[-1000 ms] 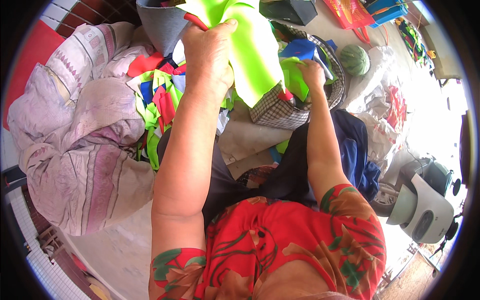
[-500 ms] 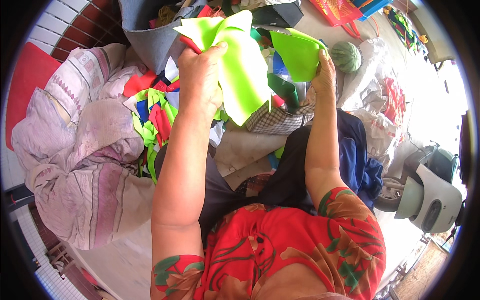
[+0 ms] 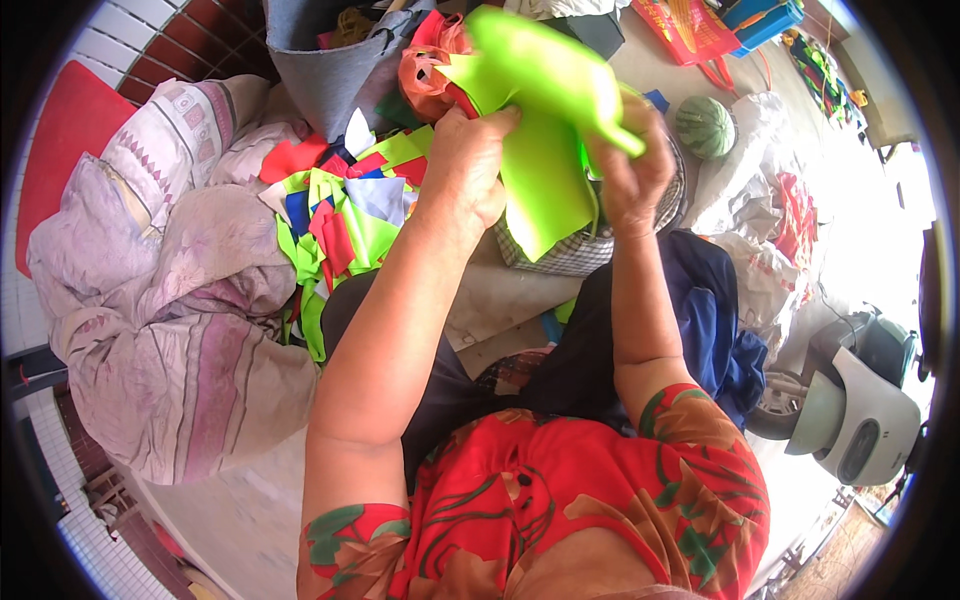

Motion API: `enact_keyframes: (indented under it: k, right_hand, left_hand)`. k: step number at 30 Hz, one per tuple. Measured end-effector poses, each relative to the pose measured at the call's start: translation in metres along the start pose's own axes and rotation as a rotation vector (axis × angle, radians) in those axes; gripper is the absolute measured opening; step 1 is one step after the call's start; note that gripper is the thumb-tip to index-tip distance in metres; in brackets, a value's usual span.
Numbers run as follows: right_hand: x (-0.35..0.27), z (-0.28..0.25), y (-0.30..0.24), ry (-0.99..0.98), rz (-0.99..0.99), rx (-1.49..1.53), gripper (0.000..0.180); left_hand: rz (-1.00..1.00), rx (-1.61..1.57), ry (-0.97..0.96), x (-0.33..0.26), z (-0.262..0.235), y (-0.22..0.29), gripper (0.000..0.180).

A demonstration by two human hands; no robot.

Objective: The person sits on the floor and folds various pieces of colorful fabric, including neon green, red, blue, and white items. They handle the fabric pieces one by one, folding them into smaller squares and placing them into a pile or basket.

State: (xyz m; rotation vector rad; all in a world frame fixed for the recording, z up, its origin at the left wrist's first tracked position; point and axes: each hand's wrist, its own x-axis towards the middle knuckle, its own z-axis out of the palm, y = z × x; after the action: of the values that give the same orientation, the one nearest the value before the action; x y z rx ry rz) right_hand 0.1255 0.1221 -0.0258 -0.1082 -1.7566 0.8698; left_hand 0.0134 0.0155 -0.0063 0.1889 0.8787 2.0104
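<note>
My left hand (image 3: 468, 165) is closed on lime-green fabric pieces (image 3: 545, 195), which hang down beside its thumb. A small red strip, too little of it showing to name, sticks out at the same grip. My right hand (image 3: 637, 165), smeared by motion, is closed on another lime-green fabric piece (image 3: 545, 65), blurred and lifted across the first. Below both hands stands a checkered cloth container (image 3: 545, 257), its inside mostly hidden by the fabric. To the left lies a heap of scraps (image 3: 345, 215) in lime, red, blue and white.
A grey felt bin (image 3: 325, 75) stands at the far left beside an orange-red plastic bag (image 3: 430, 70). Bundled pale cloth (image 3: 200, 290) fills the left. A watermelon (image 3: 705, 127), white plastic sacks (image 3: 745, 190) and a grey-white wheeled machine (image 3: 860, 400) are to the right.
My right hand has moved left with its lime fabric, bringing it over the pieces in my left hand. My left hand has shifted right and slightly down, uncovering more of the scrap heap.
</note>
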Motion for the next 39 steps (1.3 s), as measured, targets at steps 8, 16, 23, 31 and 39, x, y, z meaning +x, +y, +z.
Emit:
enact_keyframes:
  k: [8,16,23,31,39]
  right_hand:
    - [-0.016,0.02,-0.023,0.082,0.228,0.198,0.021]
    - [-0.005,0.016,-0.028,0.137,0.378,0.451,0.023]
    - [0.001,0.006,-0.016,0.142,-0.041,-0.55,0.025]
    - [-0.006,0.022,-0.005,0.176,0.325,0.483,0.023]
    - [-0.001,0.02,-0.013,-0.293,0.301,0.321,0.037]
  left_hand:
    - [0.008,-0.08,-0.077,-0.001,-0.01,0.007,0.027]
    - [0.04,0.101,0.003,-0.006,0.007,0.007,0.026]
    - [0.005,0.06,0.076,-0.004,0.004,0.007,0.024]
    - [-0.036,0.026,0.078,-0.005,0.01,0.009,0.023]
    - [0.031,0.16,-0.055,-0.006,-0.001,0.019,0.028]
